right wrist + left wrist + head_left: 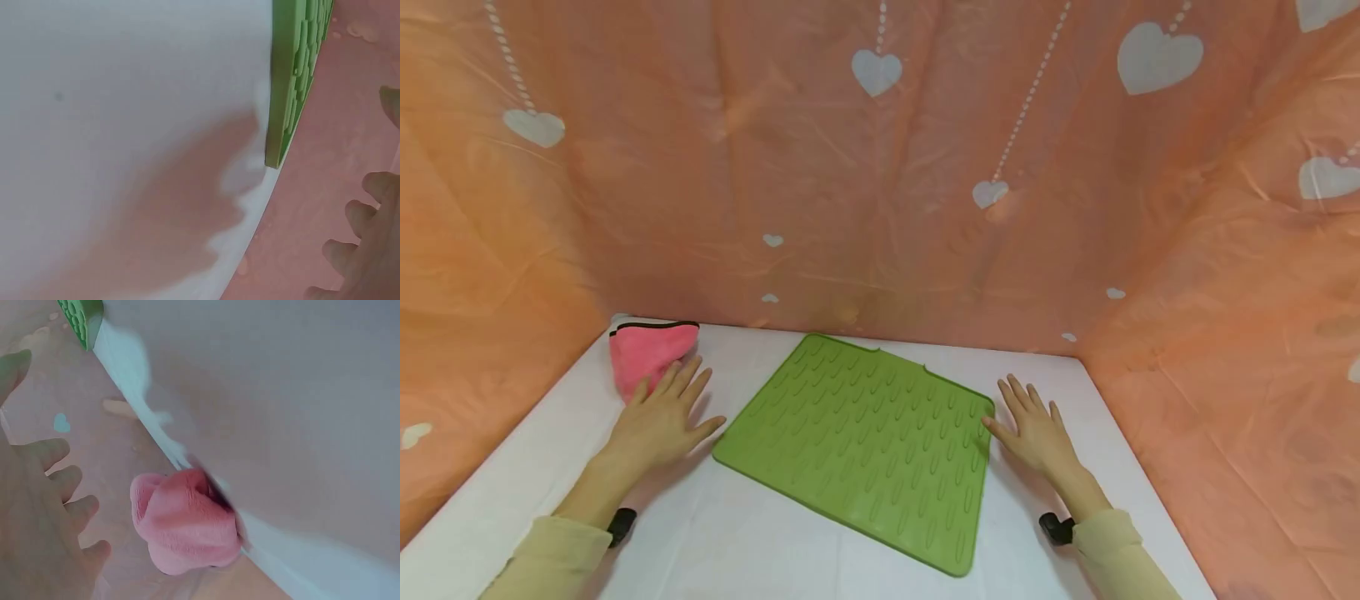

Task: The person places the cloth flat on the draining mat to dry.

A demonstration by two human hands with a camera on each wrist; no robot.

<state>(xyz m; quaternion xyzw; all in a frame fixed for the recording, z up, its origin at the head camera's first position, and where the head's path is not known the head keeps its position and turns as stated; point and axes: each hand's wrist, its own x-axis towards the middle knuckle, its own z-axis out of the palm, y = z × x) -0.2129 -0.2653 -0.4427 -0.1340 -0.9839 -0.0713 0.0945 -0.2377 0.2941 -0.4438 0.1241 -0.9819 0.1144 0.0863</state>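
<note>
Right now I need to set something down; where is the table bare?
Bare table: in front, between the mat and left sleeve; at right, between the right hand and curtain. Crowded: far left, around the pouch and left hand.

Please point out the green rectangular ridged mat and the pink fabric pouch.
Green rectangular ridged mat (867, 450): head view, middle of ridged top.
Pink fabric pouch (187, 520): left wrist view, middle of fabric side.

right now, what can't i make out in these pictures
- Pink pouch: lower part partly hidden by the left hand, head view.
- Pouch interior: hidden by its cloth, head and left wrist views.
- Green mat: mostly cut off by the top edge, both wrist views.
- Right hand: cut off by the right edge, right wrist view.
</note>
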